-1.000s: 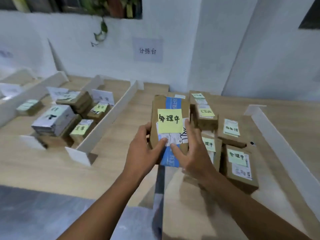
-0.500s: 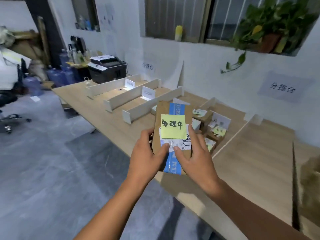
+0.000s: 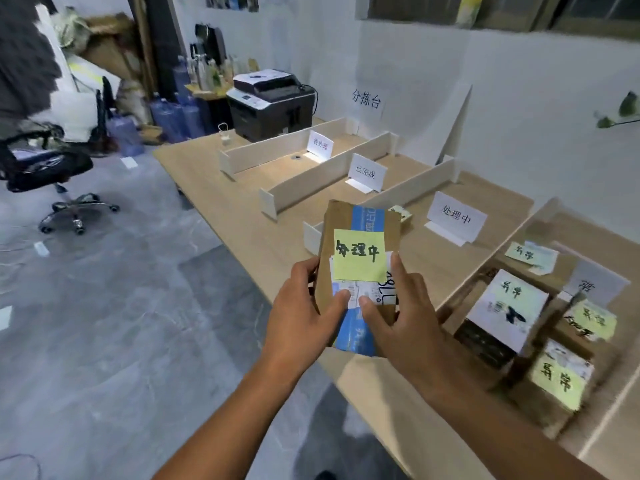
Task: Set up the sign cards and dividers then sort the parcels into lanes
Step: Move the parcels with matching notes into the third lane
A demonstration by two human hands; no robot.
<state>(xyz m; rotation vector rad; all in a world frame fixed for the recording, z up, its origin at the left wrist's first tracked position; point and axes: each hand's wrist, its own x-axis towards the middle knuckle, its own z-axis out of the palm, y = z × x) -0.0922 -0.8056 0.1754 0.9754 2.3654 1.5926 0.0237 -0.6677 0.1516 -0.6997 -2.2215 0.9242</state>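
Table (image 3: 242, 188) perhaps beneath: parcel (image 3: 358, 268) between hands (image 3: 301, 317) (image 3: 403, 317)

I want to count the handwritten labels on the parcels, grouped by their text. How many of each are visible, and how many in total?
处理中 label, on the held parcel: 1
异常 labels: 4
Unreadable label, on the small parcel partly hidden behind the held one: 1
Total: 6

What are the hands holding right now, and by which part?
Both hands hold the brown parcel: left hand on its lower left edge, right hand on its lower right edge, thumbs on the front.
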